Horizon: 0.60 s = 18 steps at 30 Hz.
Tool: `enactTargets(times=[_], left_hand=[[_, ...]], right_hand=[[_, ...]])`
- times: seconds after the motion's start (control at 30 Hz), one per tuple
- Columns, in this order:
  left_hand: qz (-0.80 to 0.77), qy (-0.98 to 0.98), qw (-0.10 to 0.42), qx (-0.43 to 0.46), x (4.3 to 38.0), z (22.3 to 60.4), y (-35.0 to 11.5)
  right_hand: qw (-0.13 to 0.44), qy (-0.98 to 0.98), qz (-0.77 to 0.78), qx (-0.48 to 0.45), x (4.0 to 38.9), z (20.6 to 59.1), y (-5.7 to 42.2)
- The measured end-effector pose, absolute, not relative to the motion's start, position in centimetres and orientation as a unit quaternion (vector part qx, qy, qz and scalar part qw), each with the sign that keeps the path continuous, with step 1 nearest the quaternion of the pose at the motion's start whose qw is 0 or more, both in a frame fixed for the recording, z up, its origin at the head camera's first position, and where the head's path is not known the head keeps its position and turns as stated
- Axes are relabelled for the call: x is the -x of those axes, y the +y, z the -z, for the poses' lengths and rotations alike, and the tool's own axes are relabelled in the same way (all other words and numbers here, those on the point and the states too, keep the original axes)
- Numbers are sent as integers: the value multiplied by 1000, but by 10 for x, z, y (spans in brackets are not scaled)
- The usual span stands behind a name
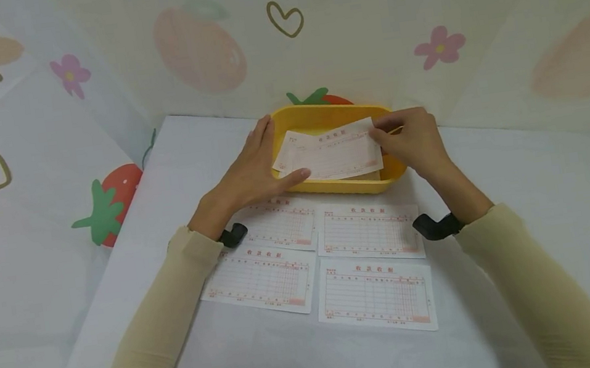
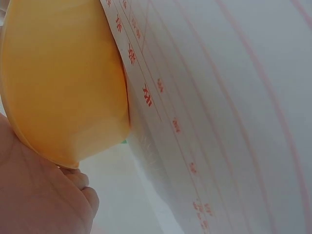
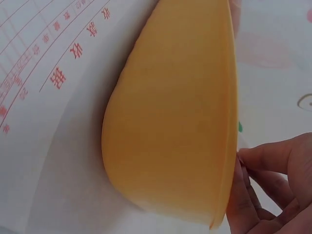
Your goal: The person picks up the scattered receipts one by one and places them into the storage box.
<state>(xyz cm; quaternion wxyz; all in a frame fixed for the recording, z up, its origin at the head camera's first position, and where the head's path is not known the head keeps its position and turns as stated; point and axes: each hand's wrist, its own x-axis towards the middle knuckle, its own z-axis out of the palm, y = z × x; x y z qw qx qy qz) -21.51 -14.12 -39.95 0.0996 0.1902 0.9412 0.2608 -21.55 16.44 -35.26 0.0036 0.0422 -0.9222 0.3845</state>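
A shallow yellow plastic basket [image 1: 337, 189] holds a few overlapping paper receipt slips. The top receipt slip [image 1: 341, 153] has red print, and my right hand [image 1: 416, 138] pinches its right corner between thumb and fingertips, over the basket's right rim. Under it, another slip [image 1: 281, 156] pokes out on the left. My left hand [image 1: 249, 174] rests against the basket's left end, fingers extended along the outside and thumb lying over the front rim. In the right wrist view, the basket wall [image 3: 170, 122] hides the slip and the fingertips meet at the rim.
Several receipt slips lie flat in two rows in front of the basket, among them a near-right slip [image 1: 375, 294] and a near-left slip [image 1: 260, 280]. The left forearm partly covers the left ones. A patterned cloth backdrop [image 1: 353, 33] rises behind the white tabletop [image 1: 273, 361].
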Motion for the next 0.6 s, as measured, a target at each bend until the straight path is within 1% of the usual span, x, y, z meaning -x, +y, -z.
enactTargets(times=[0.23, 0.47, 0.53, 0.6], left_hand=[[-259, 941, 96, -194, 215, 399, -141], [-258, 942, 96, -191, 214, 399, -141], [-256, 942, 95, -193, 214, 399, -141], [-254, 943, 93, -195, 214, 399, -141]], right_hand=[[23, -923, -383, -37, 221, 358, 151], [66, -923, -375, -51, 222, 361, 138], [64, -926, -369, -56, 221, 360, 136], [46, -929, -363, -64, 220, 359, 135]])
